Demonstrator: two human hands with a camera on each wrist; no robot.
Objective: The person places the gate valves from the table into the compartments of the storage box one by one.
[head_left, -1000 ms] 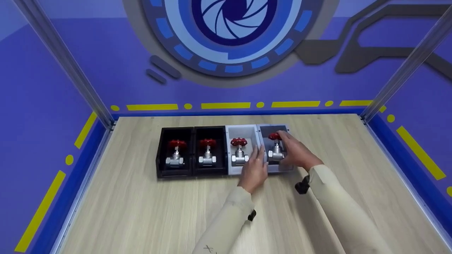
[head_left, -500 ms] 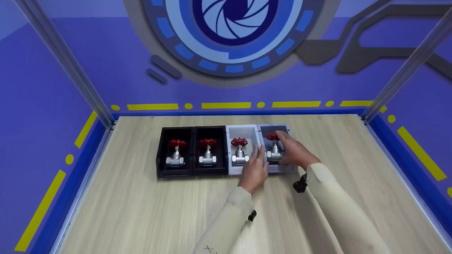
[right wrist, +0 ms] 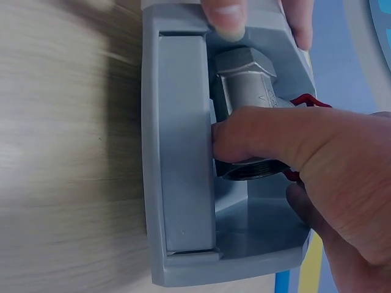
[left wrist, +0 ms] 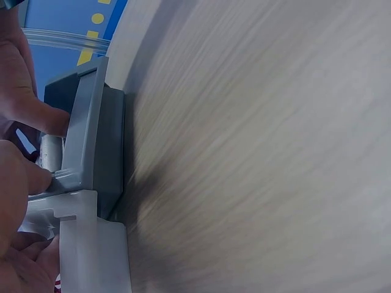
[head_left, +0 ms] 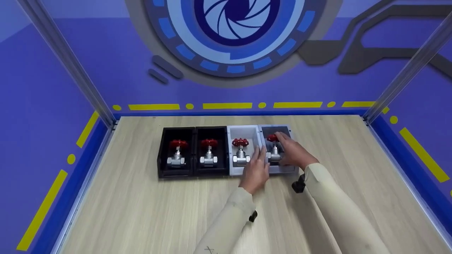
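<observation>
My right hand (head_left: pixel 296 151) grips a silver valve with a red handwheel (head_left: pixel 274 151) in the grey bin (head_left: pixel 287 168) at the row's right end. In the right wrist view its thumb (right wrist: pixel 263 134) lies across the metal valve body (right wrist: pixel 244 85). My left hand (head_left: pixel 255 173) straddles the adjoining walls of the white bin (head_left: pixel 235 171) and the grey bin. Its thumb (left wrist: pixel 36 178) is at the grey bin's rim and its fingers (left wrist: pixel 40 259) reach into the white bin. Another red-wheeled valve (head_left: pixel 241 153) stands in the white bin.
Two black bins (head_left: pixel 176 173) adjoin the white one on the left, each with a similar valve (head_left: pixel 209 153) inside. The row sits on a wood-grain table (head_left: pixel 159 211). Blue printed panels (head_left: pixel 88 53) enclose the table at the back and sides.
My right hand and its valve have shifted slightly left inside the grey bin. My left hand keeps its place on the walls. The bins have not visibly moved.
</observation>
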